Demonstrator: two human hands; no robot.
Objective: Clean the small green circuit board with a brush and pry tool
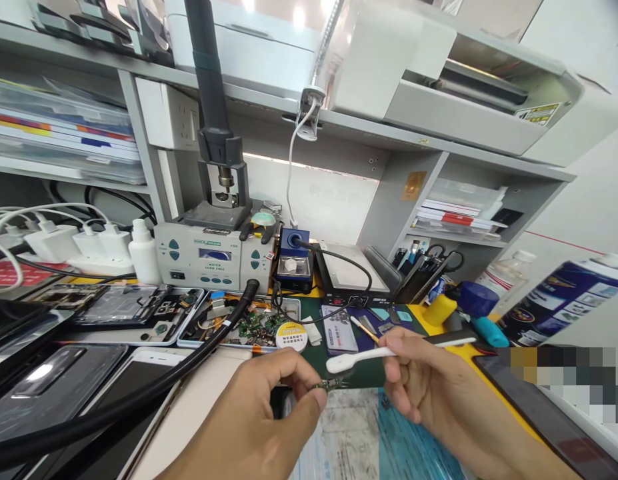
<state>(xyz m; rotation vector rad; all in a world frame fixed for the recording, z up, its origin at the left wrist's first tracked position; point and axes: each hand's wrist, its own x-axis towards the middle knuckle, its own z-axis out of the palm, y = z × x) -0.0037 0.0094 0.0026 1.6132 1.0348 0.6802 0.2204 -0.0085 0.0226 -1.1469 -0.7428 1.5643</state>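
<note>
Between the thumb and forefinger of my left hand (269,407) is a small green circuit board (329,384), pinched at its left end. My right hand (423,380) holds a white toothbrush (361,358) by its handle, whose far end is dark. The brush head hangs just above the board with its bristle side down; whether the bristles touch it I cannot tell. Under both hands lies a worn white and blue covering (349,427) on the bench. A cotton swab (363,328) pokes out just behind my right fingers.
A hot-air station (216,257) stands at the back left, its thick black hose (189,367) crossing the bench. Behind my hands sit a tray of boards (239,327) and a round yellow-white tin (291,337). Phones (149,373) lie left, a spray can (563,300) stands right.
</note>
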